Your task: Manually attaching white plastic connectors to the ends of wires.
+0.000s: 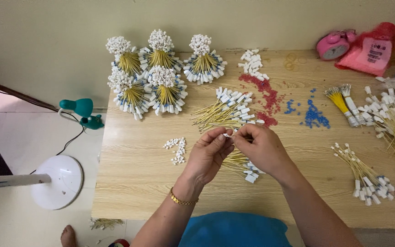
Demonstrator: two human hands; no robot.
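Above the wooden table (129, 183), the left hand (209, 155) and right hand (261, 148) pinched a small white cap (227, 135) together, best kept level and steady near the yellow wires (220, 113).

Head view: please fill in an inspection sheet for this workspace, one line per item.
Surface: light wooden table, mostly covered along its far and right sides.
Job's things: small white connector pinched between both hands; loose yellow wires with white ends just beyond; small pile of white pieces to the left.
Clutter: five tied wire bundles, red beads, blue beads, pink alarm clock, pink bag.
Grippers: left hand and right hand meet fingertip to fingertip; gold bracelet on the left wrist.
Cables: black cord on the floor.
Surroundings: white fan base, teal clip lamp, pale wall.
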